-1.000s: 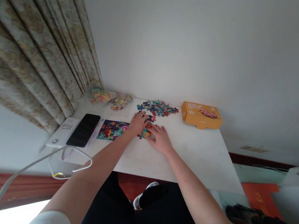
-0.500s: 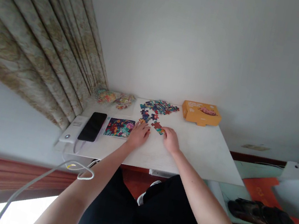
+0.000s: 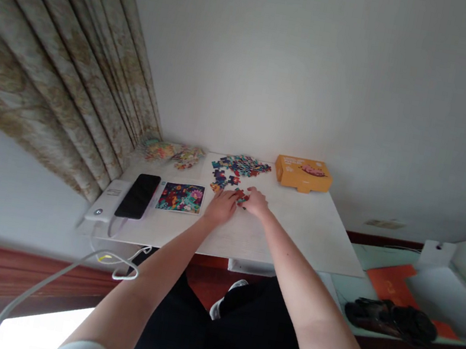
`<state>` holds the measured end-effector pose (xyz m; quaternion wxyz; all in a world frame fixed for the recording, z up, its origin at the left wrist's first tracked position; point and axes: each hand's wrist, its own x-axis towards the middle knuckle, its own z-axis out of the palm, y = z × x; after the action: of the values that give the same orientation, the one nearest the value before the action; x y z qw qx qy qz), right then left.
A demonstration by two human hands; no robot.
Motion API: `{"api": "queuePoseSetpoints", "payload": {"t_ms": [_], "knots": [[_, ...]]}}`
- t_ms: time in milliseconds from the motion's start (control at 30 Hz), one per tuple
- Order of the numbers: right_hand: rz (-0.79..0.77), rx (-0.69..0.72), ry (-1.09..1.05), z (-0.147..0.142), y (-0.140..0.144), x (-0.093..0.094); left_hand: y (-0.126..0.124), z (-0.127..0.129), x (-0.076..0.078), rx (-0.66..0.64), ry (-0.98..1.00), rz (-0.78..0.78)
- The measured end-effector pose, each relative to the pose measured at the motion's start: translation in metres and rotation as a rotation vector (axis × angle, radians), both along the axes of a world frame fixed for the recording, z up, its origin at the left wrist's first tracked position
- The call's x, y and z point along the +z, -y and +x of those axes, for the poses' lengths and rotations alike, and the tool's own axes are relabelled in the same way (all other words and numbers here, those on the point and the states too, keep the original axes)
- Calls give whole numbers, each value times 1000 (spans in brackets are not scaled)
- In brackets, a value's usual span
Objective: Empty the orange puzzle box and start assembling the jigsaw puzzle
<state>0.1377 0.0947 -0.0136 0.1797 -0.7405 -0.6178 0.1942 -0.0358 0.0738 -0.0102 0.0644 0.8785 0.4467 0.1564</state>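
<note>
My right hand point(image 3: 256, 201) is closed in a pinch at the right edge of a few joined jigsaw puzzle pieces point(image 3: 243, 200), coloured reddish brown and teal. From the left, my left hand point(image 3: 222, 206) lies palm down on the table, its fingers stretched out against the same pieces and partly covering them. Just beyond its fingertips is a strip of dark blue and orange puzzle pieces point(image 3: 218, 182). One dark piece with a red mark point(image 3: 234, 180) lies beside that strip. Farther back is a heap of loose puzzle pieces point(image 3: 246, 166).
A picture card point(image 3: 180, 198) lies left of my hands, beside a black phone point(image 3: 138, 196) and a white power bank point(image 3: 108, 200) with cables. Clear bags of pieces point(image 3: 186, 157) are at the back left. An orange-yellow box point(image 3: 304, 175) stands by the wall.
My hands have come closer together. The right hand has moved left with the joined pieces, which now touch the left hand's fingers. The whole view has shifted slightly.
</note>
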Motion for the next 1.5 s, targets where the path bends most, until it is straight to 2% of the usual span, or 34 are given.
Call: {"api": "queuePoseSetpoints", "payload": {"t_ms": [167, 267, 367, 567, 733, 833, 933, 1033, 1200, 1267, 1333, 1400, 1500], "knots": [[92, 207, -271, 6, -2, -4, 4, 1, 2, 54, -27, 35], [168, 151, -367, 20, 6, -9, 7, 5, 3, 189, -35, 56], [238, 50, -322, 37, 8, -13, 7, 6, 3, 278, -43, 45], [317, 51, -136, 40, -14, -14, 4, 0, 3, 386, -4, 53], [364, 66, 17, 32, -44, -12, -1, -2, -2, 322, 19, -5], [384, -19, 111, 31, -60, -13, -6, 1, -6, 276, 1, -3], [311, -91, 132, 31, -73, -14, -20, 6, -6, 322, -26, -33], [253, -45, 147, 31, -79, -13, -39, 10, -3, 348, -37, -46], [329, 100, 107, 37, -75, -12, -61, 15, 2, 399, -18, 10], [371, 68, 60, 41, -76, -14, -62, 16, 2, 414, -17, 28], [400, -38, 36, 45, -80, -16, -61, 16, 2, 406, -15, 43], [373, -107, 46, 47, -87, -16, -59, 16, 2, 394, -11, 55], [252, -26, 84, 49, -97, -9, -56, 15, 2, 382, -13, 55]]}}
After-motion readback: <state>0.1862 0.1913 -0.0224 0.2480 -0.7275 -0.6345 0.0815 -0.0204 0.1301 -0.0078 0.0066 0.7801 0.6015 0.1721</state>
